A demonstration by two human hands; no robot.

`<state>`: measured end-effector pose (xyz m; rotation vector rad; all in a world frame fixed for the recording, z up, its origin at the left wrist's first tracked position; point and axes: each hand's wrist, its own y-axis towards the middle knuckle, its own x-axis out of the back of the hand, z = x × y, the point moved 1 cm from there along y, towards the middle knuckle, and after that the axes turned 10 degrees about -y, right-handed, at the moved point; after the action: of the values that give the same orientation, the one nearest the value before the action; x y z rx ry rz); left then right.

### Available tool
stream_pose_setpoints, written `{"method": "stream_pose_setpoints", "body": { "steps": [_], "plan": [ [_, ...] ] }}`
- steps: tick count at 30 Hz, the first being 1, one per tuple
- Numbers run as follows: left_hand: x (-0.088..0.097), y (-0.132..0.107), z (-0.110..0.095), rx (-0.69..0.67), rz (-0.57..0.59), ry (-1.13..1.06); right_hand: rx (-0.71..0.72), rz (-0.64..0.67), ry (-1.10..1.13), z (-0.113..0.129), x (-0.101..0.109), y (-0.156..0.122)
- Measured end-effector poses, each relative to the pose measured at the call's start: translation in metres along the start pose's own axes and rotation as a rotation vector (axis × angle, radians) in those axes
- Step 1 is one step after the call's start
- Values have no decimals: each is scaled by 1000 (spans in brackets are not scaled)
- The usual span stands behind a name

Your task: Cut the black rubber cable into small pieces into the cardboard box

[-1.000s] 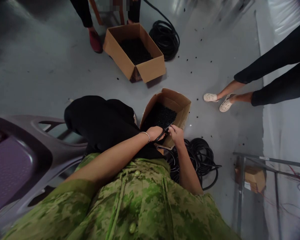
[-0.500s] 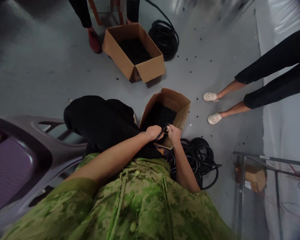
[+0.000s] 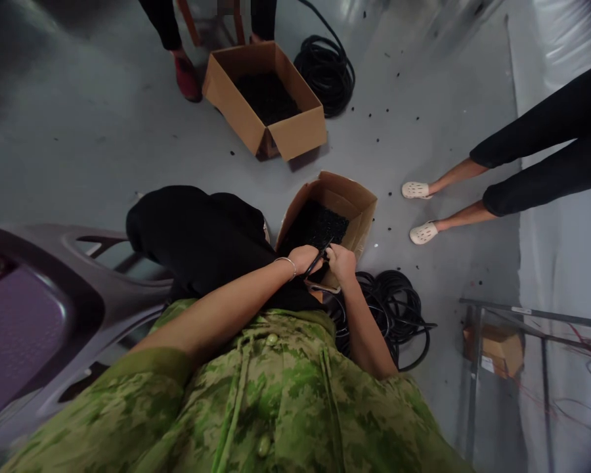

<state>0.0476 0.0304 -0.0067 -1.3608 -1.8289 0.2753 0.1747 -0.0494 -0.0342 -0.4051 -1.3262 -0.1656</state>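
Observation:
My left hand (image 3: 304, 259), a thin bracelet at its wrist, is closed around what look like dark-handled scissors (image 3: 317, 261). Pointing up and right, their blades reach toward my right hand (image 3: 342, 264). That hand is closed in a pinch on a thin black hose, mostly hidden by the fingers. Both hands are over the near edge of a cardboard box (image 3: 359, 200) that holds many small black pieces (image 3: 320, 223). Beside my right forearm lies a coil of black hose (image 3: 398, 302) on the floor.
A second cardboard box (image 3: 300, 135) with black pieces stands farther off, near another hose coil (image 3: 325, 75) and a person's red shoe (image 3: 187, 79). Another person's pale clogs (image 3: 423, 232) are at right. A metal frame (image 3: 477, 348) stands lower right, a purple-grey chair (image 3: 79, 282) left.
The hands stay over the box, with the scissors and fingers shifted only slightly. The whole view has moved a little.

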Motion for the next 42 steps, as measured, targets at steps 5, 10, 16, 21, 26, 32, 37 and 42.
{"method": "stream_pose_setpoints", "body": {
  "steps": [5, 10, 16, 21, 26, 32, 37, 42],
  "plan": [
    [4, -5, -4, 2, -25, 13, -3, -3, 34, -3, -5, 3],
    [7, -6, -5, 85, 8, -6, -26, 25, 23, -2, -7, 3],
    [7, -3, -5, 56, 8, 58, 17, 24, 13, 3, -3, -2],
    [7, -5, -6, 7, 31, 107, 79, 32, -43, -3, 3, -2],
    [4, -5, -6, -46, -37, 153, 109, 15, -54, -13, 7, 1],
    [8, -6, -8, -43, -107, 141, 108, 62, -11, -5, -2, 0],
    [10, -1, -4, 26, -66, 77, 27, 91, 146, -10, -14, -4],
    [5, 11, 1, -56, -29, -48, 11, 113, 270, -28, -15, -17]
  ]
}}
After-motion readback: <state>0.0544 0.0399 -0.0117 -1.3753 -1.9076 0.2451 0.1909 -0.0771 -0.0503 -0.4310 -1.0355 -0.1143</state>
